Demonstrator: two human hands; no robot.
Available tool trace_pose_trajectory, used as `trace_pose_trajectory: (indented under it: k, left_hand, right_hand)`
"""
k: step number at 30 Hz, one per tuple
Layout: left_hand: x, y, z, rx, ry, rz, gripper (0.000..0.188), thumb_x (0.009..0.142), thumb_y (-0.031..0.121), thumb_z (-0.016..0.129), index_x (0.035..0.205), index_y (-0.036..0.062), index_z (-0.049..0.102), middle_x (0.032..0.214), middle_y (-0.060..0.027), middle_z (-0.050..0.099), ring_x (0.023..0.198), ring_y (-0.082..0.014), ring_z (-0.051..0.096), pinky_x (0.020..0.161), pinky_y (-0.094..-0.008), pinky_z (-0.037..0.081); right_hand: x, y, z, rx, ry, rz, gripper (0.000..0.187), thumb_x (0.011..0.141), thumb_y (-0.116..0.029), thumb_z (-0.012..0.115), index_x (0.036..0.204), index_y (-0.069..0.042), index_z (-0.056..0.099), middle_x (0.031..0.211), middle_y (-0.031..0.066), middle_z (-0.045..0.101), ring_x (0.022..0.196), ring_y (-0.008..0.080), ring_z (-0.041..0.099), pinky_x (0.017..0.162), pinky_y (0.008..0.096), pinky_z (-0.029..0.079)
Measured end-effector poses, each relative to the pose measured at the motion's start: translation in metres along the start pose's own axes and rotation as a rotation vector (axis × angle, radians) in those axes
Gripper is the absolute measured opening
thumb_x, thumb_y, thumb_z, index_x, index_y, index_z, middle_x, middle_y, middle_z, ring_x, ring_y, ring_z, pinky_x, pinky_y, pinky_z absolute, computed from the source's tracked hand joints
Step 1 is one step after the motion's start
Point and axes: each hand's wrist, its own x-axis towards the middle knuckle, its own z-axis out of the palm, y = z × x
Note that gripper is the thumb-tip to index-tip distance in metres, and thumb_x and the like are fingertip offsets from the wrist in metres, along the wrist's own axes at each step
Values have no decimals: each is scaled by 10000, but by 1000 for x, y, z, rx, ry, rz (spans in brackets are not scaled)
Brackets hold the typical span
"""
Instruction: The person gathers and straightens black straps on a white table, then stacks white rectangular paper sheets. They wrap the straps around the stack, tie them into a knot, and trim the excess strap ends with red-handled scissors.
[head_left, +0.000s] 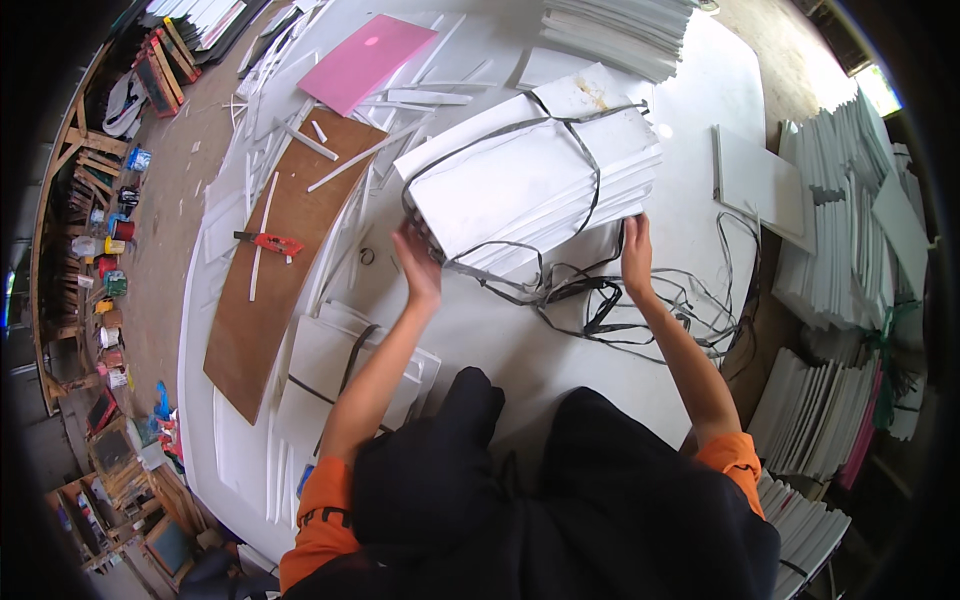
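A thick bundle of white boards (490,190), bound with black strapping (598,185), is in front of me on the white work surface (480,320). My left hand (420,262) grips its near left corner, partly tucked behind the edge. On the other side, my right hand (636,258) holds the lower right corner with fingers pointing up. The undersides of the boards are hidden. Loose black straps (640,320) lie tangled below the bundle, close to my right forearm.
To the left, a red utility knife (275,244) rests on a brown board (235,345) among white offcut strips. A pink sheet (365,60) lies farther off. White board stacks (840,220) stand at the right, another stack (620,35) at the far side.
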Motion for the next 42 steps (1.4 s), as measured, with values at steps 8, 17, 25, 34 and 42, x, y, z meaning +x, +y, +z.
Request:
trace_pose_trajectory:
  k: [8, 17, 25, 34, 42]
  left_hand:
    - [-52, -11, -5, 303, -313, 140, 172, 865, 156, 464, 957, 40, 376, 869, -45, 459, 857, -131, 455, 795, -263, 363]
    - [-54, 16, -7, 412, -312, 344, 120, 769, 33, 466, 865, 34, 394, 803, -33, 434, 777, -137, 457, 773, -247, 366]
    - [-59, 13, -27, 758, -670, 314, 306, 698, 120, 560, 948, 25, 411, 876, -98, 480, 847, -199, 490, 827, -337, 356]
    - [-22, 38, -52, 1149, -947, -67, 823, 643, 332, 702, 1266, 37, 253, 1234, -145, 364, 1136, -237, 365, 953, -357, 286]
    - [12, 96, -19, 506, -608, -103, 479, 801, 409, 495, 1091, 44, 383, 1028, -75, 479, 954, -171, 499, 852, -308, 364]
  right_hand:
    - [-74, 27, -21, -1025, -581, -714, 418, 716, -207, 576, 1087, -66, 445, 999, 81, 497, 1010, 219, 457, 891, 386, 308]
    - [-32, 0, -95, -1243, -344, -117, 347, 710, -135, 597, 1033, -64, 492, 1064, 118, 480, 1005, 268, 454, 849, 431, 342]
    - [-73, -35, 29, -747, -753, -495, 567, 726, -209, 597, 1210, -94, 323, 1127, 118, 443, 1090, 290, 408, 940, 499, 259]
    - [-70, -4, -29, -883, -648, -622, 514, 680, 102, 404, 1148, -104, 455, 1106, 136, 416, 1046, 296, 409, 915, 435, 310]
    - [26, -85, -78, -347, 93, -505, 224, 802, -12, 468, 1017, -36, 529, 1001, 110, 517, 884, 196, 535, 731, 283, 446]
